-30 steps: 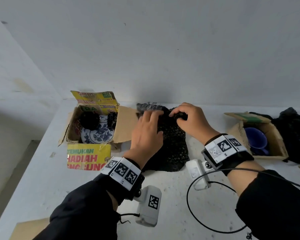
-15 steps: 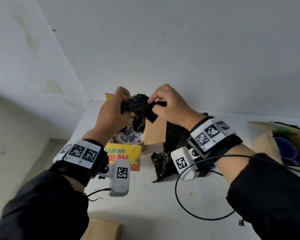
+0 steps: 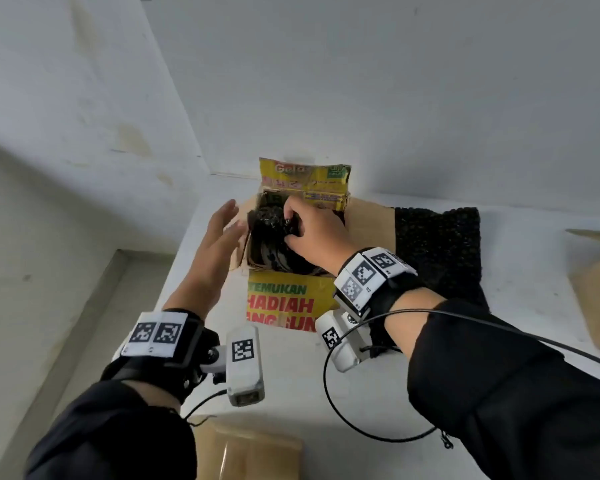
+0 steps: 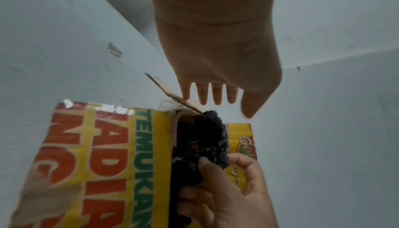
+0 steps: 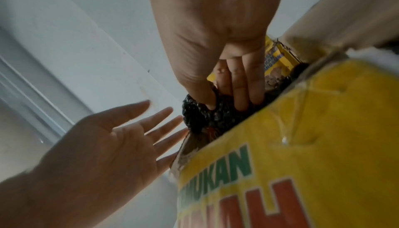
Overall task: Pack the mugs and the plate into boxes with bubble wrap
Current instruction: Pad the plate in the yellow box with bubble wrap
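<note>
Yellow cardboard box [image 3: 284, 299] w/ red/green print sits on white tabletop [image 3: 291, 382], flaps open, near the wall corner. R hand [image 3: 314, 233] is inside the box opening; its fingers [image 5: 239, 98] are curled and pinch a wad of black bubble wrap [image 3: 269, 220] at the top of the box contents. L hand [image 3: 219, 237] is at the box's left side, palm toward the box, fingers [image 4: 202, 95] straight and spread, gripping nothing; little fingertip is at the edge of the left cardboard flap [image 4: 172, 95], contact not certain. Box interior is filled w/ black wrap; the plate and any mug inside are not visible. A second sheet of black bubble wrap [image 3: 437, 251] lies flat on the tabletop just right of the box, partly under the R forearm. Plain brown box [image 3: 596, 299] at far right edge, contents out of view. Flat cardboard piece [image 3: 253, 455] at near tabletop edge. Both wrists carry marker bands and camera units; black cable [image 3: 361, 431] loops on the tabletop below the R wrist.
</note>
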A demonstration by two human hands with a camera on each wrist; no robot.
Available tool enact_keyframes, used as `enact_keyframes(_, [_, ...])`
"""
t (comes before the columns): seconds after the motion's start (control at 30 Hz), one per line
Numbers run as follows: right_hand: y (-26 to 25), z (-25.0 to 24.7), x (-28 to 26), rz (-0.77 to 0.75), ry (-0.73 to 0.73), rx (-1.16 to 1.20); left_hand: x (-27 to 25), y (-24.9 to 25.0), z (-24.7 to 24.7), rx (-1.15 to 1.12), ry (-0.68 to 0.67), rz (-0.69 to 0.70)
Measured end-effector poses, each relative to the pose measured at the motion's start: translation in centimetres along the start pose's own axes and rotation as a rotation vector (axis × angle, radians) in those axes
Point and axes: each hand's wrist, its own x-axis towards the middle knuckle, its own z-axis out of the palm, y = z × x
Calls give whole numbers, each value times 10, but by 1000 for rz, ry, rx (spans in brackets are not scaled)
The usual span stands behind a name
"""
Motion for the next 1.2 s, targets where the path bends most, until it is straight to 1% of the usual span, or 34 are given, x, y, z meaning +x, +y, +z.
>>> enact_keyframes(0.07, [0,10,5,89,-51,64,-1,-7,1,-215,3,-55])
enact_keyframes(0.13, [-1,20,11,163,-115,117,-3,-12,4,-362,-33,-84])
enact_keyframes(0.2, [-1,32,17,212,-208,136,-5,-15,5,-433,-73,-111])
enact_keyframes(0.27, [-2,41,23,242,-330,103,-5,-18,5,-464,-99,-119])
enact_keyframes(0.33, [-6,46,28,309,-466,104,-3,-21,3,-461,-121,-121])
enact_keyframes(0.4, [-12,43,30,382,-570,161,-2,-26,2,-417,-147,-126])
enact_keyframes(0.47, [-16,36,29,448,-626,216,-2,-33,4,-371,-171,-140])
enact_keyframes(0.53, [-16,32,27,470,-668,223,-3,-39,6,-322,-184,-137])
enact_keyframes(0.63, [-17,32,26,467,-758,80,-5,-45,14,-252,-178,-95])
enact_keyframes(0.73, [-16,34,29,427,-841,-75,-6,-46,20,-211,-170,-62])
enact_keyframes(0.8, [-16,37,31,387,-841,-184,-6,-45,21,-192,-162,-62])
enact_keyframes(0.9, [-14,45,35,291,-752,-298,-6,-44,22,-157,-150,-70])
enact_keyframes(0.97, [-10,49,34,256,-650,-234,-6,-42,23,-132,-164,-74])
enact_keyframes(1.1, [-2,50,23,201,-321,24,-6,-40,23,-113,-167,-64])
enact_keyframes(1.13, [-2,48,21,199,-298,80,-6,-42,22,-123,-159,-62])
enact_keyframes(1.2, [-2,46,20,208,-346,155,-6,-44,21,-135,-151,-66])
